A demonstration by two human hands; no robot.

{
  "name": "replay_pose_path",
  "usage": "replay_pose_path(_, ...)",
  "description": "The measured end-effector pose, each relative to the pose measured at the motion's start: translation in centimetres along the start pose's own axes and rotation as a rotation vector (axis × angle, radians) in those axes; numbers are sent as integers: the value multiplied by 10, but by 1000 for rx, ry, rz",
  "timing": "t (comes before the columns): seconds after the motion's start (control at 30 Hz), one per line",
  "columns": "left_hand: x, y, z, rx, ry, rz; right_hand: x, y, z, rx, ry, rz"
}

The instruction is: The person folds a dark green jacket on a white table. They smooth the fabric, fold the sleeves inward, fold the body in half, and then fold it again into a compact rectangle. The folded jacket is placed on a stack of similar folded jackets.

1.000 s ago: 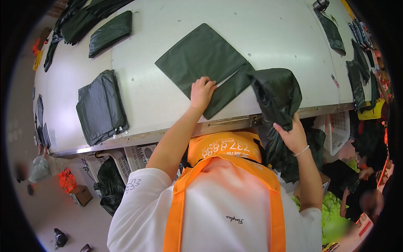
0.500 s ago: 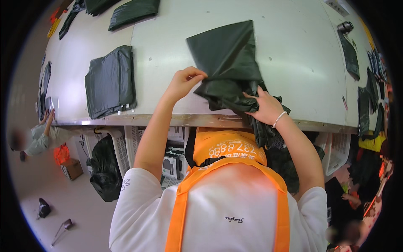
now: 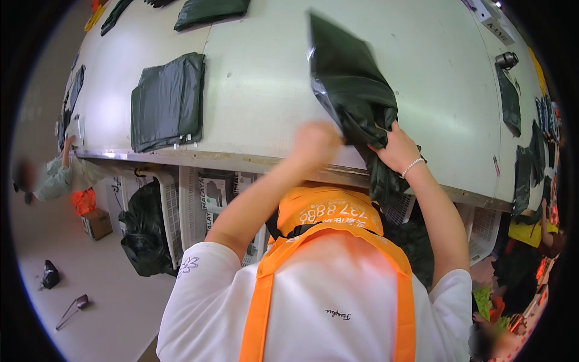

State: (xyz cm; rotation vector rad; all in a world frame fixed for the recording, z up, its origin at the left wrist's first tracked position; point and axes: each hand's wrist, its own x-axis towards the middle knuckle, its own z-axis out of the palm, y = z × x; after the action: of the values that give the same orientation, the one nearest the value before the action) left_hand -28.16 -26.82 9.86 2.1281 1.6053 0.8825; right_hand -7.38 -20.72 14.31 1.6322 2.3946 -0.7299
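A dark green, glossy fabric piece point(image 3: 356, 78), partly folded and bunched, stands up at a slant from the white worktable point(image 3: 265, 102) in front of me. My right hand point(image 3: 398, 148), with a beaded bracelet on its wrist, grips the bunched part near the table edge. A loose end hangs down over that edge against my orange apron point(image 3: 329, 208). My left hand point(image 3: 316, 145) is beside the lower left edge of the fabric. Motion smears its fingers, so whether it holds the edge does not show. Left of it lies a neat stack of folded dark green pieces point(image 3: 169, 102).
More folded dark green fabric point(image 3: 211, 12) lies at the far side. A dark cylindrical object point(image 3: 506, 60) and a white box point(image 3: 491, 21) stand at the far right. Under the table edge are white plastic baskets point(image 3: 172, 211). A co-worker point(image 3: 60, 178) works at the left.
The fabric's flat upper part has swung upright and turned narrower. My left hand has moved right and down, toward the table edge. My right hand keeps its hold.
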Motion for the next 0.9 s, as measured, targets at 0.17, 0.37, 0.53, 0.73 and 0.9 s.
replay_pose_path(0.17, -5, 58, 15, -12, -689, 101, 9, -7, 1, -52, 65, -13)
replay_pose_path(0.37, 113, 63, 6, 261, -69, 122, -1, -17, 22, -166, 157, -152)
replay_pose_path(0.53, 141, 62, 33, 393, -434, 35, -8, -27, 29, -169, 132, -302)
replay_pose_path(0.73, 73, 102, 33, -17, -215, 528, 11, 18, 62, 446, 463, -360)
replay_pose_path(0.9, 72, 46, -37, -409, 34, 529, 31, 62, 38, 541, 710, -159)
